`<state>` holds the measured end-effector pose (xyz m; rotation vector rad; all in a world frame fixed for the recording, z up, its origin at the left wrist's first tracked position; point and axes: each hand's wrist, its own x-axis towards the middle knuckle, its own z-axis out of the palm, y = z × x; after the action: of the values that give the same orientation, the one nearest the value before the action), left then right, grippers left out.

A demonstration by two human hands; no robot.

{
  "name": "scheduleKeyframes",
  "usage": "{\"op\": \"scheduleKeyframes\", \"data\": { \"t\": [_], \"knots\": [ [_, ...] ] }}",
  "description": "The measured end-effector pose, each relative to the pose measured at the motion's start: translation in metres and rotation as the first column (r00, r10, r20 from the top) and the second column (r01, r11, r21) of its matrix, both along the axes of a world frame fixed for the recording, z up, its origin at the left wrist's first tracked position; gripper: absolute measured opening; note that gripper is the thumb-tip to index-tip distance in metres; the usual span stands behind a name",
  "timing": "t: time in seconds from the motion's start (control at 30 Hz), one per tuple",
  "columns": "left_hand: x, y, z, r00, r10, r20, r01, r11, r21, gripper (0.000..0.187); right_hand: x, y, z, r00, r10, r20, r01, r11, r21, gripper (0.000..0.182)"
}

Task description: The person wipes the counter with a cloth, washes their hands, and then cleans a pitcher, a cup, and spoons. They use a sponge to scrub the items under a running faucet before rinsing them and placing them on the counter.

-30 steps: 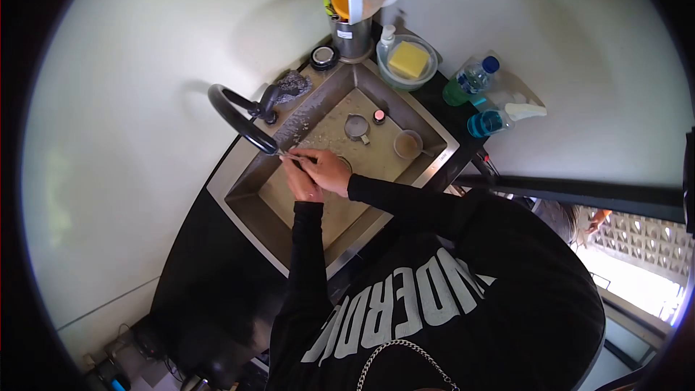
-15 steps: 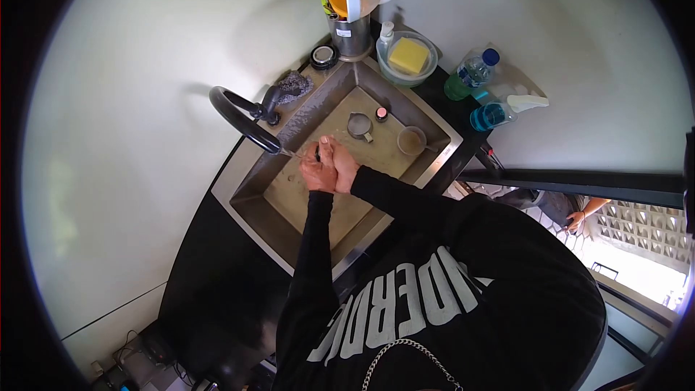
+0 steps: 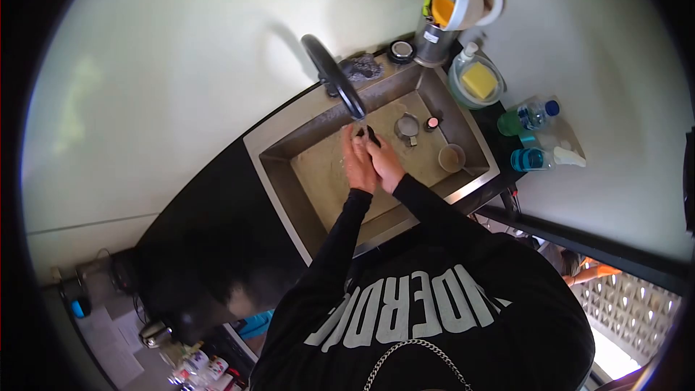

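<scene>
Over the sink (image 3: 311, 185), below the faucet (image 3: 331, 76), the right hand (image 3: 389, 165) closes its fingers on a small dark item (image 3: 373, 137); the left hand (image 3: 357, 164) holds its fingers extended, nearly together. The sink contains a metal cup (image 3: 407, 127) and a clear cup (image 3: 452, 158) with brownish contents. The far-right bowl (image 3: 470, 99) holds a yellow sponge (image 3: 479, 80).

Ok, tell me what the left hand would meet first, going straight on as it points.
Likely the faucet, just ahead of the left hand, though depth is unclear and it may hang above that path.
</scene>
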<state>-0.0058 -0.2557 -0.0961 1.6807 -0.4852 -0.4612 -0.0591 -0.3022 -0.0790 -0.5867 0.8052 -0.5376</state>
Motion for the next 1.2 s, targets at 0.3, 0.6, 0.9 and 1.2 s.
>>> {"op": "scheduleKeyframes", "data": {
  "t": [0.3,0.6,0.9,1.2],
  "knots": [
    [0.017,0.017,0.012,0.822,-0.268,0.502,0.255,0.962,0.096,0.057,-0.011,-0.062,-0.062,0.470,0.399,0.787,-0.771,0.621,0.145,0.061],
    [0.001,-0.020,0.015,0.990,0.138,0.016,-0.136,0.987,-0.088,0.029,0.002,-0.034,0.008,0.964,0.216,0.158,-0.245,0.949,0.198,0.036],
    [0.046,0.030,-0.026,0.841,-0.535,0.075,0.519,0.839,0.166,0.058,-0.024,-0.045,-0.015,0.907,0.394,0.145,-0.407,0.911,0.066,0.031],
    [0.085,0.012,0.048,-0.151,-0.744,0.651,0.546,0.486,0.682,0.066,-0.001,-0.081,0.003,0.226,0.960,0.166,-0.971,0.208,0.121,0.002]
  ]
}}
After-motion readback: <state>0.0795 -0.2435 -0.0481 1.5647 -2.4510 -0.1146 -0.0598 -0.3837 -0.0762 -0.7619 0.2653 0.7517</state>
